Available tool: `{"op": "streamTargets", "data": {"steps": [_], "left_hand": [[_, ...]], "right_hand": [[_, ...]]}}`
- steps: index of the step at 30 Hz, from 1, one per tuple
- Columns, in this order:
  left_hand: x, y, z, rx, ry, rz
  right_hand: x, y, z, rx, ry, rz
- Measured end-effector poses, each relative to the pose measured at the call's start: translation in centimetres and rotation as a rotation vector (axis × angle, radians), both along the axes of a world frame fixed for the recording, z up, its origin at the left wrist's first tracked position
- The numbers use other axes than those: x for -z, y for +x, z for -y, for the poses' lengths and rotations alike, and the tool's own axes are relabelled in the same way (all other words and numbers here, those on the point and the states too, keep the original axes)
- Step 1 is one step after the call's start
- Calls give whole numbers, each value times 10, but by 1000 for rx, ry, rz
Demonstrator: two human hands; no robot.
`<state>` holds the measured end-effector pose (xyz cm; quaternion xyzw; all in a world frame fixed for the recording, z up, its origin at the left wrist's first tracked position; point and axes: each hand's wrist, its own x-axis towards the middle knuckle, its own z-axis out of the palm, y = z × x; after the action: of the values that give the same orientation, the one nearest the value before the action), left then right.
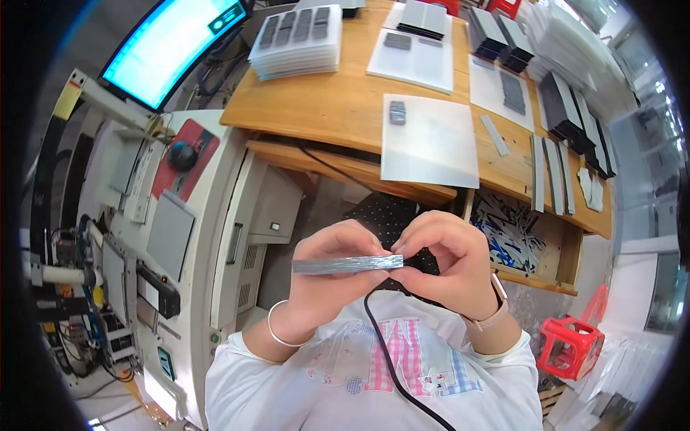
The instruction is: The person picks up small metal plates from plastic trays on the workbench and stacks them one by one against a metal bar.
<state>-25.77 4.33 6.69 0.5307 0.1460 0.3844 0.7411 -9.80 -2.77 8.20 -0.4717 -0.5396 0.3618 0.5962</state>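
A slim bundle of thin grey strips (338, 266) lies level in front of my chest, its layered edge facing up. My left hand (320, 289) is closed around its longer part, fingers on the far side and thumb on the near side. At the bundle's right end, the thumb and fingertips of my right hand (456, 262) pinch the shiny tip. Beyond my hands, a white sheet (431, 154) overhangs the table's front edge. A small stack of grey pieces (397, 113) rests near its far left corner.
The wooden table (309, 100) carries white trays (295, 61) with grey stacks, dark blocks (560, 108) and long strips (553, 176). An open drawer (510, 233) holds many small slivers. A white machine (215, 266) stands left, a red stool (571, 348) right. A black cable (381, 337) crosses my shirt.
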Motion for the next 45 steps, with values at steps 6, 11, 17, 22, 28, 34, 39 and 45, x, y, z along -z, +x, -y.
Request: {"op": "streamTargets", "data": {"steps": [6, 11, 17, 22, 28, 34, 39, 45], "left_hand": [[0, 28, -11, 59, -16, 18], [6, 38, -27, 155, -28, -26], [6, 57, -42, 138, -197, -71], [1, 72, -54, 106, -460, -89], [8, 80, -74, 64, -484, -103], [7, 86, -91, 65, -496, -130], [7, 90, -105, 111, -591, -93], [14, 94, -114, 106, -639, -159]], "right_hand": [[5, 22, -6, -44, 51, -97], [4, 37, -11, -146, -46, -254], [2, 49, -26, -99, -302, -502], [0, 61, -41, -53, -406, -610], [-3, 75, -63, -99, -425, -692], [-2, 85, -82, -104, -479, -610], [5, 90, -94, -119, -506, -646], [16, 94, -107, -107, -541, -672]]}}
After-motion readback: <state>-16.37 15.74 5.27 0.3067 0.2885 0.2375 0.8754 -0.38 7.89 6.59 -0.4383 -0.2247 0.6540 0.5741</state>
